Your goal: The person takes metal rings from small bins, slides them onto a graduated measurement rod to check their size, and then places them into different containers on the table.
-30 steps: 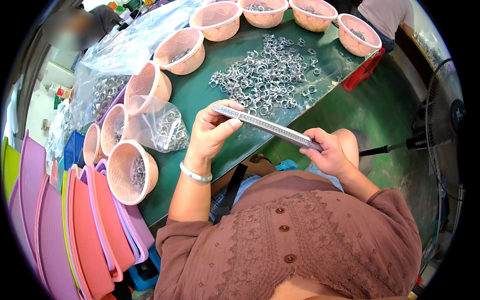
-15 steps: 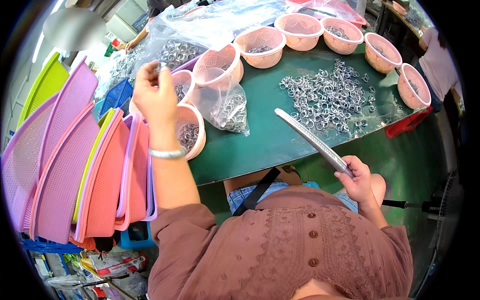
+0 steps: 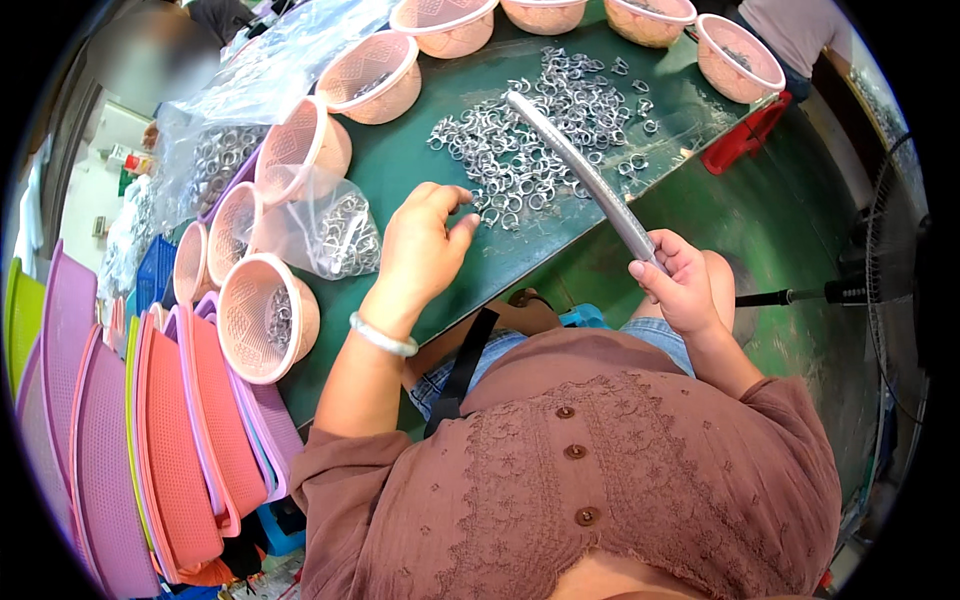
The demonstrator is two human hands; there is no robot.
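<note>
My left hand reaches over the table at the near left edge of a heap of silver metal rings. Its thumb and forefinger are curved and apart, the fingertips right beside a ring, with nothing seen between them. In my right hand is the thick end of a grey tapered ring mandrel with fine marks along it. The fingers wrap that end. The thin tip points away and leftward, in front of the heap in this view. No ring shows on the mandrel.
Pink plastic baskets, several with rings inside, curve round the green table. A clear bag of rings lies left of my left hand. Stacked coloured baskets stand at the left. A red clamp-like piece hangs at the table's right edge.
My left hand has come down from above the baskets on the left to the heap's edge. My right hand keeps the mandrel. The view has swung rightward and down.
</note>
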